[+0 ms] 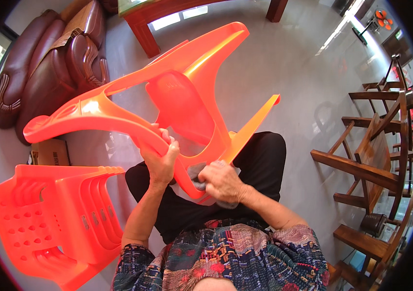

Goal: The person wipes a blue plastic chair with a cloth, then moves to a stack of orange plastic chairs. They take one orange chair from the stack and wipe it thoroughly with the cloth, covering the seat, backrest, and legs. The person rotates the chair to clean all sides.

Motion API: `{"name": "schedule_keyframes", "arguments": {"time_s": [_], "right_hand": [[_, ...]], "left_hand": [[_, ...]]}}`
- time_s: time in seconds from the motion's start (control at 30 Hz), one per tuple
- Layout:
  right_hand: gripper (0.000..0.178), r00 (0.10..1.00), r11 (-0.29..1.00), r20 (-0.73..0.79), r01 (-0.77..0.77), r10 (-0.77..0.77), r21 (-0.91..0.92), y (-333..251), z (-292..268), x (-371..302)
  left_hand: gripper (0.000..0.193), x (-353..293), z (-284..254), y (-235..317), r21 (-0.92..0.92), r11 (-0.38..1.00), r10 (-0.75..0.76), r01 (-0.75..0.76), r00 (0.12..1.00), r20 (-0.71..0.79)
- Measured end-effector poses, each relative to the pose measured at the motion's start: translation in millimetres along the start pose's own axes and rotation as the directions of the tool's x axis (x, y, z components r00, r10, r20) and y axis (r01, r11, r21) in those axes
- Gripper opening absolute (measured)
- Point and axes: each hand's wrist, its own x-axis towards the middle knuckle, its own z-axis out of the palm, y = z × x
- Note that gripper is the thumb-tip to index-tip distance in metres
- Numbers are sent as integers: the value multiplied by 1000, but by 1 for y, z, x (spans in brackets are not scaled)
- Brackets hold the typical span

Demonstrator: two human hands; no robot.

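A red-orange plastic chair (200,89) lies tipped over in front of me, its legs and arms sticking out to the sides, partly above my lap. My left hand (162,162) is closed around a curved edge of its frame. On the near side, my right hand (222,182) presses a grey cloth (226,204) against the chair's edge by my knees. Part of the cloth is hidden under the fingers and behind the chair frame.
Several matching plastic chairs (66,213) stand nested at my left. Behind them are a cardboard box (51,152) and a dark red leather sofa (46,63). A wooden table (141,29) stands ahead. Wooden chairs (356,165) crowd the right side, and an orange-bladed fan (383,19) is far right.
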Motion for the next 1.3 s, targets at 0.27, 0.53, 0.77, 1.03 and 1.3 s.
{"name": "schedule_keyframes", "arguments": {"time_s": [0.27,0.53,0.77,1.03,1.3], "right_hand": [[13,952,809,-73,-291,296,-510,158,-17,-16],[16,520,230,-112,-547,847,-805,283,-61,-2],[26,528,452,203,-400,825,-797,216,7,-9],[17,854,635,-116,-462,508,-620,134,48,-23],[24,660,855,-730,-470,177,-218,98,48,-21]], "left_hand": [[60,-36,-30,-31,-40,999,1,3,997,80],[67,-54,-63,-54,-32,999,17,-12,988,154],[66,-66,-65,-63,42,997,54,-65,972,227],[63,-56,-58,-59,50,995,79,-90,980,181],[55,-27,-59,-43,-121,993,25,-10,992,122]]}}
